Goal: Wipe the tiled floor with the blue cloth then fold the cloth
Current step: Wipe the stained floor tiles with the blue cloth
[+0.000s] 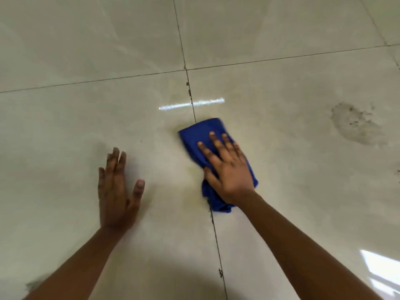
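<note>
A blue cloth (201, 133) lies bunched on the pale tiled floor (292, 191), across a dark grout line. My right hand (227, 167) presses flat on top of the cloth with fingers spread, covering its middle. My left hand (116, 191) rests flat on the bare tile to the left of the cloth, fingers together and thumb out, holding nothing.
A grey dirty smudge (355, 124) marks the tile to the right of the cloth. A bright strip of reflected light (191, 103) lies just beyond the cloth. Grout lines (216, 245) cross the floor; a window reflection (381, 269) shows at the lower right.
</note>
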